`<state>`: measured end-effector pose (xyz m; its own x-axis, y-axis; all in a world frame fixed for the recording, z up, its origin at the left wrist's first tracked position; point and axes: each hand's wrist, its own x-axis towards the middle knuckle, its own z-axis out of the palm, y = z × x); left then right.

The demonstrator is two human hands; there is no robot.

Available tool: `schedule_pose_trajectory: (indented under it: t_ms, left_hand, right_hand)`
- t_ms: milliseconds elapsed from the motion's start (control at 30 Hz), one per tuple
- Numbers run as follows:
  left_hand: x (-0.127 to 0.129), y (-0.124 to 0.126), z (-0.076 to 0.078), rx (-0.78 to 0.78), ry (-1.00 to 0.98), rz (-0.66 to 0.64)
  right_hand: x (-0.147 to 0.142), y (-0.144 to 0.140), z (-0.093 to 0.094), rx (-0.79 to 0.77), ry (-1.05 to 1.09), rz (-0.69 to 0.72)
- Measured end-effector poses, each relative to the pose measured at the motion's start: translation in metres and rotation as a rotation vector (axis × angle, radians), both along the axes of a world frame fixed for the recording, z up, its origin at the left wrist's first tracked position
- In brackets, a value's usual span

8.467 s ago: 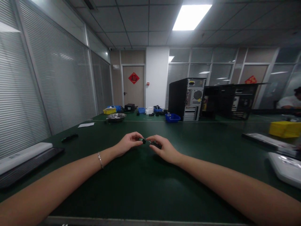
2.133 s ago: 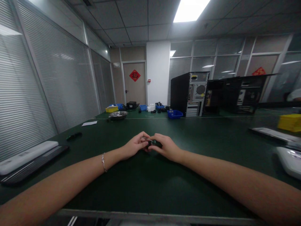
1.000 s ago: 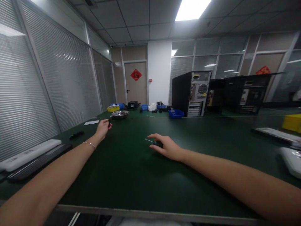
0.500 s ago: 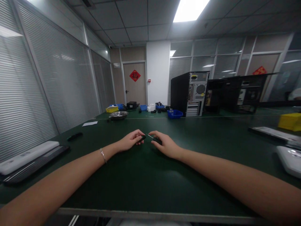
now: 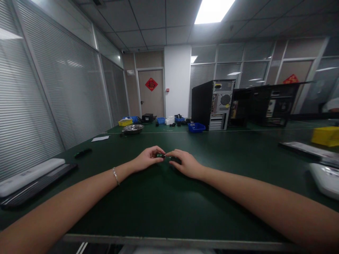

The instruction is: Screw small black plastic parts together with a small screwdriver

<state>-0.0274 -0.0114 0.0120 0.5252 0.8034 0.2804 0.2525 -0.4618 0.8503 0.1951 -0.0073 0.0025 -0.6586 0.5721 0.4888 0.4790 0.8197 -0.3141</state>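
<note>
My left hand is closed around a small dark piece with a green circuit board showing on it. Fingers and thumb pinch it from either side, so its full shape is hidden. In my right hand lies a screwdriver with a dark handle and a thin metal shaft pointing left. The shaft reaches the right end of the small piece; whether it touches is too fine to tell. Both hands meet low over the middle of the green table.
Keyboards and a white item lie at the left, near a dark slim object. A metal dish, a blue bin and a computer tower stand farther back. A white device and yellow bin are right.
The small piece has turned in my left hand, showing its green board. The screwdriver tip now points more level, and the gap between tip and piece has closed.
</note>
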Motion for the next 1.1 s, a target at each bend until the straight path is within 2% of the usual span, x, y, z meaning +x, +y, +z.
schedule_pose_trajectory:
  t_ms: [167, 367, 533, 967, 1100]
  left_hand:
    - [-0.0019, 0.001, 0.0004, 0.065, 0.063, 0.072]
    - [-0.0021, 0.0003, 0.0012, 0.095, 0.101, 0.066]
    - [-0.0013, -0.0019, 0.0018, 0.045, 0.077, 0.076]
    - [0.0053, -0.0034, -0.0011, -0.118, -0.066, -0.02]
    - [0.0041, -0.0018, -0.0019, -0.12, -0.069, 0.007]
  right_hand:
    - [0.0003, -0.0017, 0.0016, -0.01, -0.01, -0.009]
    - [0.0004, -0.0027, 0.0043, -0.038, -0.011, -0.027]
    - [0.0008, -0.0046, 0.0066, -0.076, -0.006, -0.018]
    - [0.0009, -0.0045, 0.0049, -0.072, 0.022, 0.05]
    - [0.0001, -0.0042, 0.0047, -0.076, 0.02, 0.038]
